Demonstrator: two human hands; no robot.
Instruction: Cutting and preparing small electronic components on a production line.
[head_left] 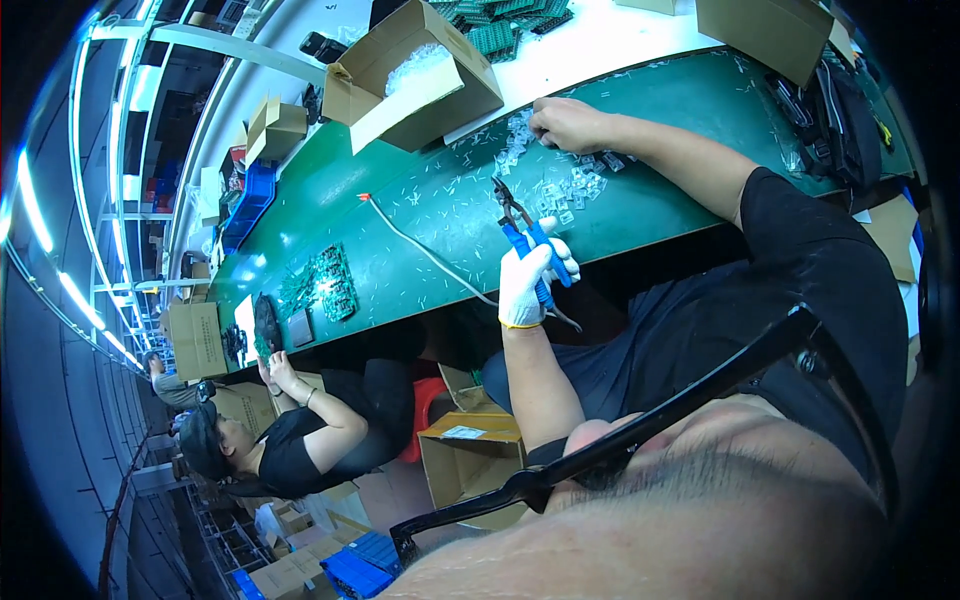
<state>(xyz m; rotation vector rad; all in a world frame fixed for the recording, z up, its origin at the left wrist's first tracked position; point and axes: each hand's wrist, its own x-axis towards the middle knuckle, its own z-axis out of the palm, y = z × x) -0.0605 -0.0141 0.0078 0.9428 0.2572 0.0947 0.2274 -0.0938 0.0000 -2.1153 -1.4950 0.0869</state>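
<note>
Gripping blue pliers (528, 235) near bench edge (420, 325)

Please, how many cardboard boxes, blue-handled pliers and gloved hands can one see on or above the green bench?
Open cardboard boxes on the bench: 3, namely the large box, the small box and the corner box
Blue-handled pliers: 1
Gloved hands: 1, the left hand; the right hand is bare
Total: 5
</note>
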